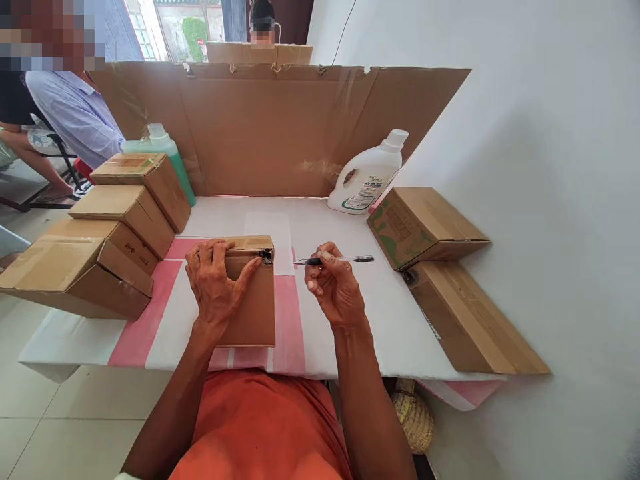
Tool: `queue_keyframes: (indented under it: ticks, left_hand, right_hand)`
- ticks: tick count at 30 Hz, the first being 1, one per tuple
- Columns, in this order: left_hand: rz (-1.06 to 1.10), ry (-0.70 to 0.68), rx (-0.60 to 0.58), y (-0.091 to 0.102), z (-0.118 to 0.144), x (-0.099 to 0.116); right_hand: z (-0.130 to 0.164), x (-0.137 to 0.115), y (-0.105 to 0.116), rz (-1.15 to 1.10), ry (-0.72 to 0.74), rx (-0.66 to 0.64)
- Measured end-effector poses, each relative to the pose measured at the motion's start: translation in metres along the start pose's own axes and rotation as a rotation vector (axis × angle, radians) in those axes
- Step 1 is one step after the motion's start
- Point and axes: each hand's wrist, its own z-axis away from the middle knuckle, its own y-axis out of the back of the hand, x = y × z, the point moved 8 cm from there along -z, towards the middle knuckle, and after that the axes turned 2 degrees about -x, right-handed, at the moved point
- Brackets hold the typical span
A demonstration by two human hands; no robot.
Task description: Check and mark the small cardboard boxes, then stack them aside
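Observation:
My left hand (216, 283) rests on a brown cardboard box (253, 307) in front of me, its fingers bent over the far edge and its thumb stretched along the face. Near the box's top right corner is a black scribbled patch (267, 256), just beside the thumb tip. To the right, my right hand (340, 287) pinches a pen (357, 259) with a clear barrel and black grip between thumb and fingers. The pen lies nearly level, its tip pointing left toward the box but apart from it.
Several cardboard boxes (117, 233) line the table's left side, beside a green bottle (180, 167). A white detergent bottle (367, 177) stands at the back right. Two more boxes (435, 223) sit by the wall. A tall cardboard panel (260, 127) closes the back; people are beyond it.

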Motion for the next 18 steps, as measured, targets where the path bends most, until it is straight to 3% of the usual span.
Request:
queue_keyframes:
  ticks: [3, 7, 15, 18]
  left_hand:
    - [-0.012, -0.01, -0.01, 0.001, 0.0, 0.001]
    - [-0.027, -0.03, -0.032, 0.001, 0.0, 0.004]
    - [-0.036, -0.047, -0.063, 0.002, -0.001, 0.005]
    - [-0.03, -0.037, -0.056, 0.001, -0.002, 0.003]
  right_hand:
    - [0.02, -0.026, -0.035, -0.191, 0.115, -0.103]
    - [0.028, -0.031, -0.055, -0.183, 0.243, -0.104]
    - [0.023, 0.014, -0.051, 0.037, 0.365, 0.168]
    - [0.021, 0.019, -0.051, 0.098, 0.362, 0.197]
